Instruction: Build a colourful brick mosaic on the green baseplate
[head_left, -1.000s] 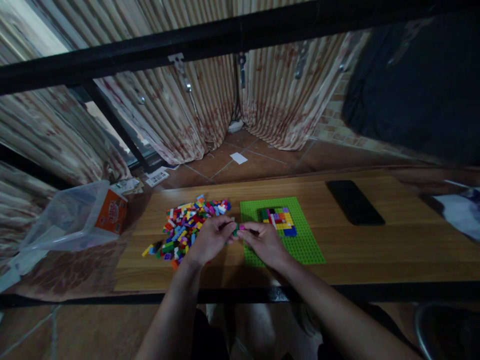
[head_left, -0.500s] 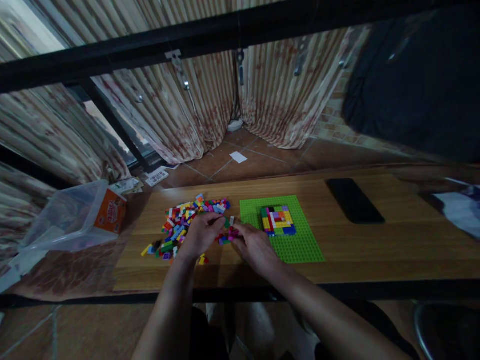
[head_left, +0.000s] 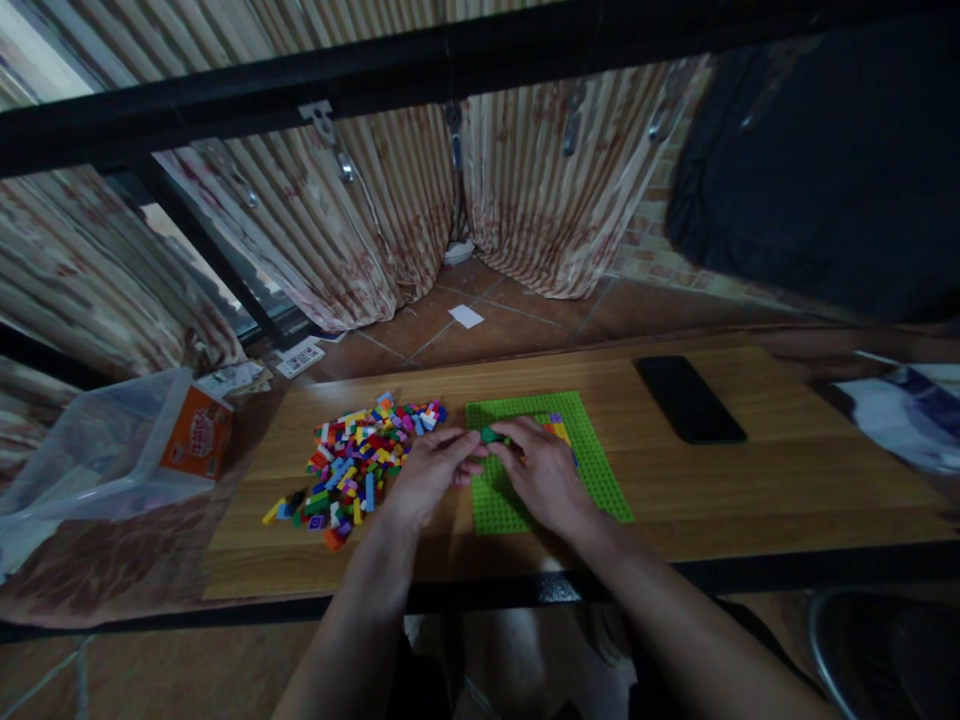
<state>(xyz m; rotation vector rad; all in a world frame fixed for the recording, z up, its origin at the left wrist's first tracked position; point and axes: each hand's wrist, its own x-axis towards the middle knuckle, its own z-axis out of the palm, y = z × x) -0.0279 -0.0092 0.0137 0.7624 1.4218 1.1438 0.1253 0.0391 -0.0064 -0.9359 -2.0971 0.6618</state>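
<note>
Over the left part of the green baseplate (head_left: 501, 510), both hands meet at a small dark green brick (head_left: 490, 435). My left hand (head_left: 433, 468) pinches toward it from the left, thumb and forefinger together. From the other side my right hand (head_left: 546, 472) closes thumb and fingers on the same brick. Behind my right hand, a built block of coloured bricks (head_left: 559, 427) on the baseplate is mostly hidden; only its far right part shows. A spread pile of loose bricks (head_left: 352, 460) lies left of my left hand.
A black phone (head_left: 691, 400) lies right of the baseplate on the wooden table (head_left: 795, 470). A clear plastic bin (head_left: 97, 440) with an orange label stands at the left. White and purple packaging (head_left: 911, 415) is at the right edge. Curtains hang behind.
Both hands have moved right from beside the brick pile to over the baseplate, with the green brick between them. My right hand now covers most of the built block. The view has shifted slightly.
</note>
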